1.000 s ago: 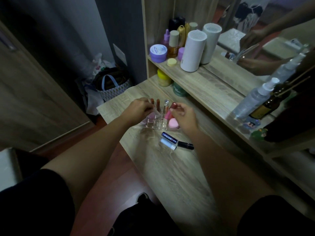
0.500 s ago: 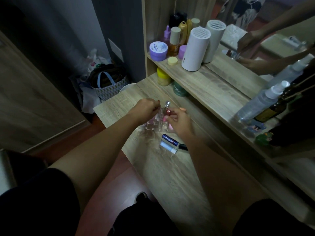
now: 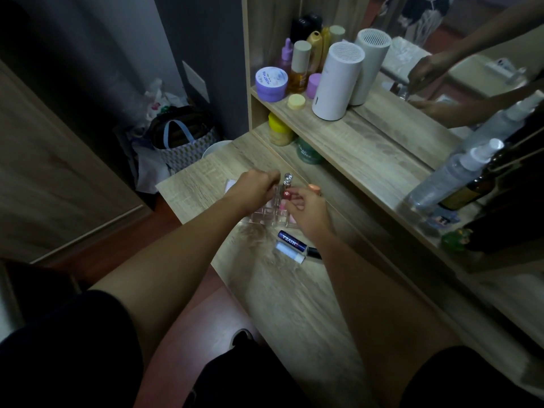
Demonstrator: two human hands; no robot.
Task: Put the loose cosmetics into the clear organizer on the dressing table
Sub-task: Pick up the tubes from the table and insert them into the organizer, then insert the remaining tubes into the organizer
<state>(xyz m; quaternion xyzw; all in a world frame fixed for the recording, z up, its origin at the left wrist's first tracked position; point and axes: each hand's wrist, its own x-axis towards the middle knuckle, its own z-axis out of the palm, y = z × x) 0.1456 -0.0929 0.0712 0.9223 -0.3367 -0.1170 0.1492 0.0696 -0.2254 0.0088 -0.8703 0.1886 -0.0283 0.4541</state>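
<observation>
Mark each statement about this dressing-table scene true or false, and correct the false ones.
1. A dark blue tube lies loose on the table, near the clear organizer. True.
2. The right hand holds a small red-capped item over the organizer. True.
3. The left hand rests on the upper shelf. False: it is at the organizer, on the lower tabletop.
4. The purple jar sits inside the organizer. False: it stands on the upper shelf.
5. The white cylinder stands upright on the shelf. True.
</observation>
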